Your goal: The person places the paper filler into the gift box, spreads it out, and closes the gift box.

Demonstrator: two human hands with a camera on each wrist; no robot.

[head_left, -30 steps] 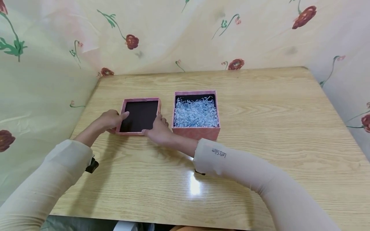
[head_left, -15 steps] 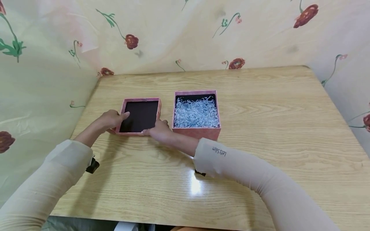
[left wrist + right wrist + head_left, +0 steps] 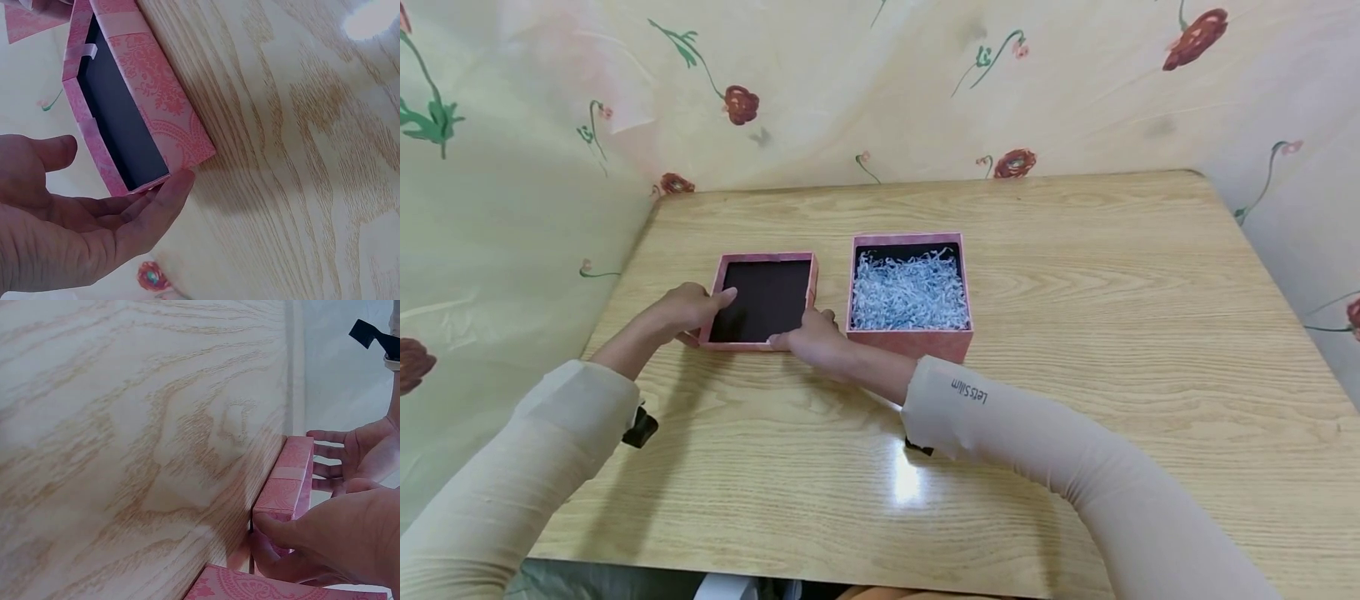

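Note:
A pink lid (image 3: 763,300) lies upside down on the table, its dark inside facing up. My left hand (image 3: 688,308) rests against its left wall; in the left wrist view the left hand (image 3: 81,231) has straight fingers, one tip touching the lid (image 3: 125,119) at a corner. My right hand (image 3: 808,337) holds the lid's front right corner. In the right wrist view the right hand (image 3: 337,537) presses its thumb on the lid (image 3: 287,481) wall with fingers curled beside it. A pink box (image 3: 910,342) with white shredded paper (image 3: 910,292) stands just right of the lid.
The wooden table (image 3: 1075,292) stretches bare to the right and front. Floral cloth walls (image 3: 512,167) close in the left, back and right sides. A black wrist strap (image 3: 642,427) shows at my left sleeve.
My right hand has settled slightly lower along the lid's right wall. The lid, the box and my left hand stay where they were.

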